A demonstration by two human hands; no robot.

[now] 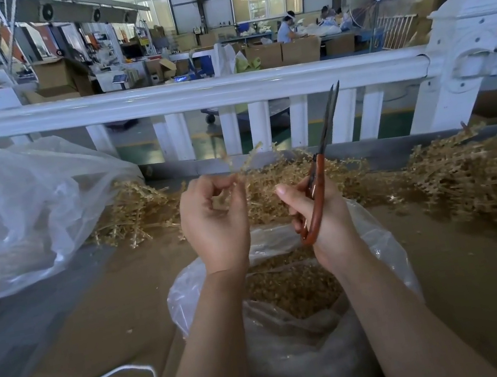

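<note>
Item: gold sprig [244, 159], pinched at its lower end by the left hand [214, 217], fingers curled. Long axis rises up and rightward, tip free. Tool: scissors [324, 169], gripped by the right hand [319, 209], blades near-upright and almost closed. They stand just right of the sprig, apart (a cut would likely need them tilted leftward). Below both hands: plastic bag [318, 357] of cuttings. Around: uncut piles [485, 175] on the desk [97, 312].

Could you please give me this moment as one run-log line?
left hand: pinches gold sprig | right hand: grips scissors, blades up | clear bag: beneath hands
</note>
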